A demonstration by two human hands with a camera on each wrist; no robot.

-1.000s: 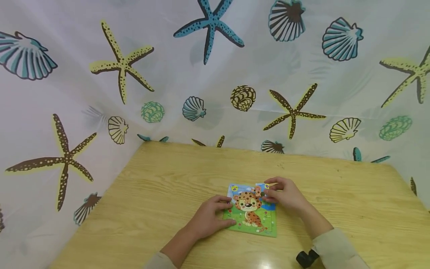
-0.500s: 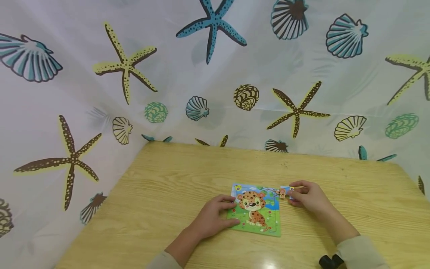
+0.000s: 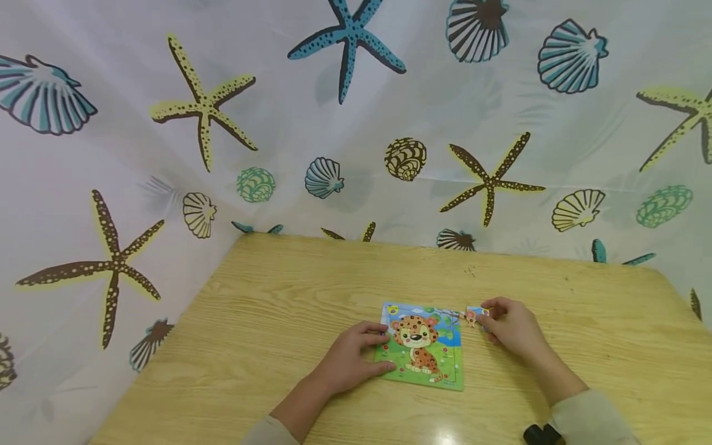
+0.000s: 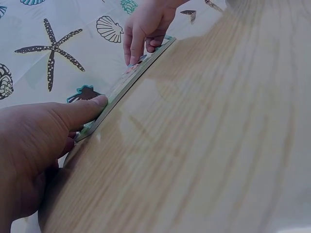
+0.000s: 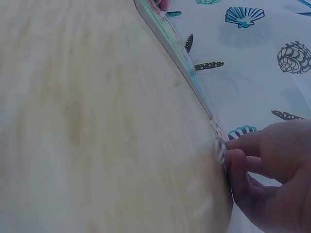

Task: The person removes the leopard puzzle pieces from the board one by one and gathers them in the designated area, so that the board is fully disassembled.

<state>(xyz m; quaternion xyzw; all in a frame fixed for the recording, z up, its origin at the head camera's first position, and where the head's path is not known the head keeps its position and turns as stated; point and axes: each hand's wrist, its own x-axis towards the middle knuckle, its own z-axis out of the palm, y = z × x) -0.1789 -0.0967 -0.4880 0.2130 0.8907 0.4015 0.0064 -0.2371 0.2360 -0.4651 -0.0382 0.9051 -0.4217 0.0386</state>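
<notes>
A square jigsaw puzzle [image 3: 419, 364] with a cartoon leopard on green grass lies flat on the table. My left hand [image 3: 357, 358] grips its left edge, with thumb and fingertips on the board. In the left wrist view, the thumb of the left hand [image 4: 48, 131] rests on the board's rim while the other fingers are mostly hidden. Just off the board's upper right side, my right hand [image 3: 514, 327] pinches a small puzzle piece [image 3: 473, 315] showing an orange spotted bit and some blue. The right wrist view has the right hand [image 5: 272, 170] low over the table, thumb and forefinger together on the piece.
The wooden table [image 3: 289, 296] runs back to a white curtain [image 3: 356, 142] printed with starfish and shells. A small black object [image 3: 541, 434] is by the right sleeve at the bottom edge of the head view.
My right hand has carried the piece rightward from over the board's upper right corner to beside it, then turned it slightly. The left hand has kept its place on the board.
</notes>
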